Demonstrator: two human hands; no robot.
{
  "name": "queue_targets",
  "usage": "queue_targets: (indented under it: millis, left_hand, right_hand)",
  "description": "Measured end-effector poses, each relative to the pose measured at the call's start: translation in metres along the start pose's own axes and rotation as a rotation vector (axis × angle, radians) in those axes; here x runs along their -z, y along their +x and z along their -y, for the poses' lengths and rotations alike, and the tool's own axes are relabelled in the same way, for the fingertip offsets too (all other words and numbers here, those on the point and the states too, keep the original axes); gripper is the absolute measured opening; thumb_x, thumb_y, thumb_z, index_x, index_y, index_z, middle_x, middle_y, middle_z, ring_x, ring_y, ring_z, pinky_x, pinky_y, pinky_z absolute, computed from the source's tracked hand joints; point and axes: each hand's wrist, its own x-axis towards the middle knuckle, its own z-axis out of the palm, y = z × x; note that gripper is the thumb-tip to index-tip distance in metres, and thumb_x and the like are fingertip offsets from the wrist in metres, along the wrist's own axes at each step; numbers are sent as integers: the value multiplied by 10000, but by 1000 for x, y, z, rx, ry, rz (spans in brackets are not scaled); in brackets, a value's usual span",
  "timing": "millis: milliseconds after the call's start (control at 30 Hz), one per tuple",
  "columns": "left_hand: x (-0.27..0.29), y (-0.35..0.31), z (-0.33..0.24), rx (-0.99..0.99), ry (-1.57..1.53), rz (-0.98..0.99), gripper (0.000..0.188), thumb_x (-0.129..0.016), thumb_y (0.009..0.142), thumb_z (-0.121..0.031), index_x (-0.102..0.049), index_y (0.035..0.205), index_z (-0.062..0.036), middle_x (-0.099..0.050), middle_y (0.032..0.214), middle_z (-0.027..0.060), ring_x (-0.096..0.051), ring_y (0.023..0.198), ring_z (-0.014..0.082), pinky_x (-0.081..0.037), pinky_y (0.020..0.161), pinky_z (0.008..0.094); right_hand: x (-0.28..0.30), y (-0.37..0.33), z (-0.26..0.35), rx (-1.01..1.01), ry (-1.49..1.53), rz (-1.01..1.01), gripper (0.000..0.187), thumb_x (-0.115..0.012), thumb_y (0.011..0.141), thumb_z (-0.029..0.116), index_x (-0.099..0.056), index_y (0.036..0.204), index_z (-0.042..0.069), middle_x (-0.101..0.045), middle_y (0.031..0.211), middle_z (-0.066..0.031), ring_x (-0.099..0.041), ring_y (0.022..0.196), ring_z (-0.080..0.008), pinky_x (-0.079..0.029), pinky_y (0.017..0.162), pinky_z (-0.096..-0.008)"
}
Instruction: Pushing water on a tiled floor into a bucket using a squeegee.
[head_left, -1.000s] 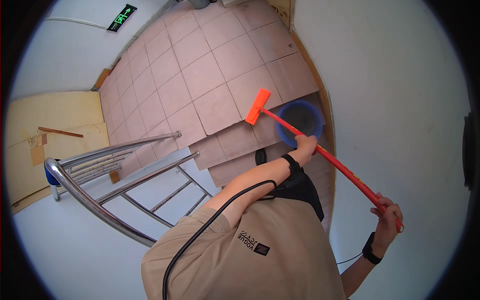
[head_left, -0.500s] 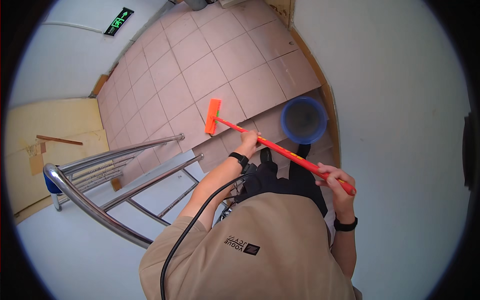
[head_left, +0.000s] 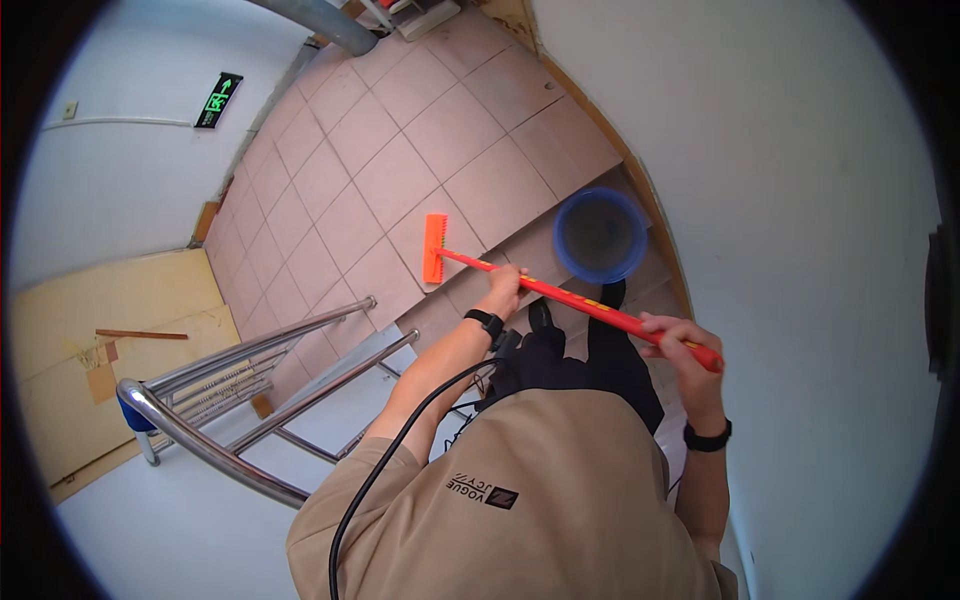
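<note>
My left hand (head_left: pixel 508 288) is wrapped round the red handle (head_left: pixel 585 303) of a floor scrub brush, partway down its length. Close to the handle's top end, my right hand (head_left: pixel 685 350) grips it too. The orange brush head (head_left: pixel 435 249) rests on the tiled floor near the step edge, bristles toward the right. From here I cannot tell how firmly it presses on the tiles. A round blue bucket (head_left: pixel 600 236) stands on the step to the right of the handle; its inside looks dark.
Steps (head_left: pixel 530 247) drop from the pinkish tiled floor (head_left: pixel 400 170) toward my feet. Steel railings (head_left: pixel 215 450) run along the left. A white wall (head_left: pixel 770 200) rises close on my right. A grey pipe (head_left: pixel 330 25) and a green lit sign (head_left: pixel 217 100) are at the far left.
The brush head has moved slightly right and nearer, and both hands have moved slightly right with the handle. The view has shifted, showing more of the pipe at the far end.
</note>
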Motion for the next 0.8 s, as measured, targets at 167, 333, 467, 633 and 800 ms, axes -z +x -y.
queue_targets:
  millis: [167,333,467,633,800]
  left_hand:
    - [-96,-21,47,-25,59,75,79,-632,818,-29,-562,793,0,-591,720,94,-627,605,248,-510,453,378]
    - [-181,-73,59,26,131,159,304,-635,806,-25,-451,1034,56,-587,809,147,-626,605,275,-506,447,382]
    - [-208,-78,69,58,121,195,536,-613,808,-26,-259,1200,61,-568,878,199,-608,572,273,-491,427,382]
    - [-188,-58,50,13,117,166,463,-601,810,-20,-308,1159,61,-570,840,181,-595,545,260,-469,414,371]
    - [-128,-26,-6,-103,204,139,98,-627,816,-21,-541,827,24,-583,702,99,-611,560,217,-461,407,362]
  right_hand:
    - [66,-33,43,20,-95,-161,226,-503,982,130,-610,820,15,-689,1082,-177,-628,1158,-357,-615,782,-368]
    - [108,-71,70,26,-146,-362,212,-513,976,165,-591,820,44,-693,1049,-158,-626,1161,-357,-620,770,-355]
    - [125,-78,73,41,-127,-411,235,-510,984,201,-594,822,53,-688,1051,-158,-621,1170,-353,-632,745,-346]
    - [108,-66,54,29,-83,-365,220,-506,992,194,-597,853,48,-673,1101,-172,-602,1201,-349,-639,723,-359]
    - [58,-34,15,20,-67,-270,210,-495,1003,176,-588,880,34,-652,1171,-188,-571,1245,-345,-638,774,-384]
